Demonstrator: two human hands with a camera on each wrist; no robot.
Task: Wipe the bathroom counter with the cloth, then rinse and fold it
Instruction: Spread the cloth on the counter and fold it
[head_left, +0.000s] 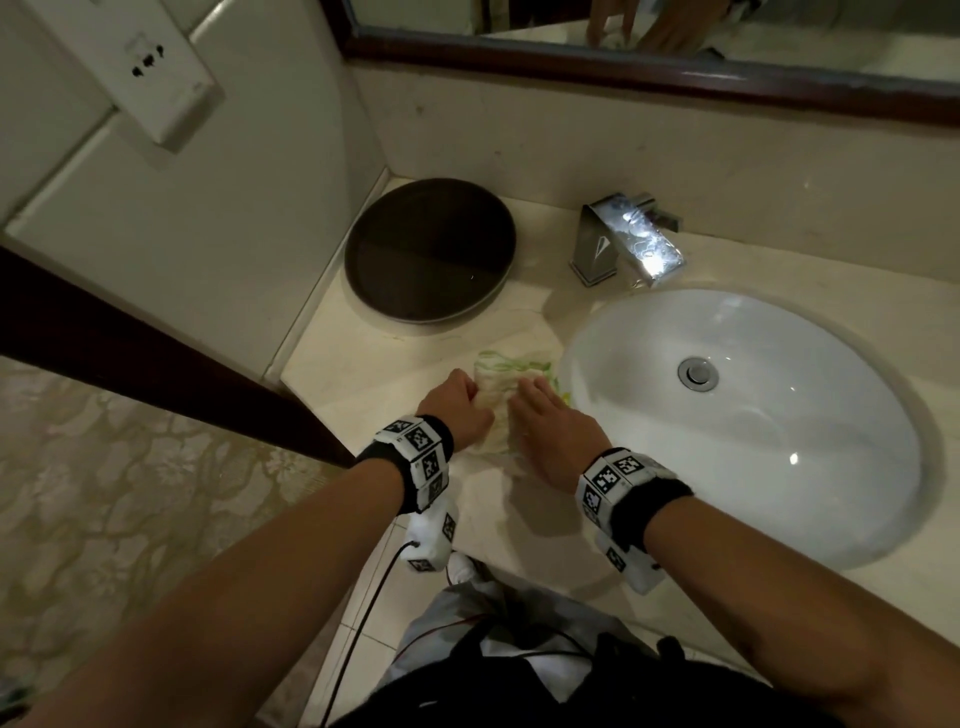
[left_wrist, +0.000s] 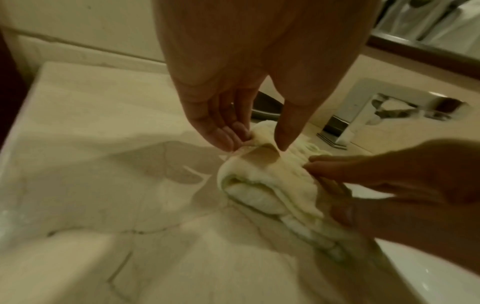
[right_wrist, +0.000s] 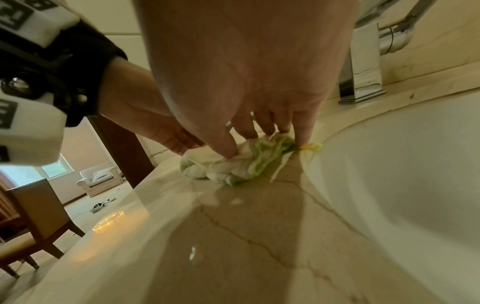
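Note:
A white cloth (head_left: 501, 371) with green and yellow edging lies bunched in folds on the marble counter (head_left: 363, 364), just left of the sink. My left hand (head_left: 470, 397) is at its left side. In the left wrist view that hand (left_wrist: 255, 142) pinches a raised flap of the cloth (left_wrist: 265, 185) between thumb and fingers. My right hand (head_left: 530, 395) lies over the cloth's right part. In the right wrist view its fingers (right_wrist: 301, 131) and thumb press down on the cloth (right_wrist: 233, 166), near the sink's rim.
A white oval sink (head_left: 753, 441) takes up the right of the counter, with a chrome faucet (head_left: 628, 239) behind it. A dark round tray (head_left: 428, 249) sits at the back left. A dark wooden frame (head_left: 156, 353) borders the counter's left end.

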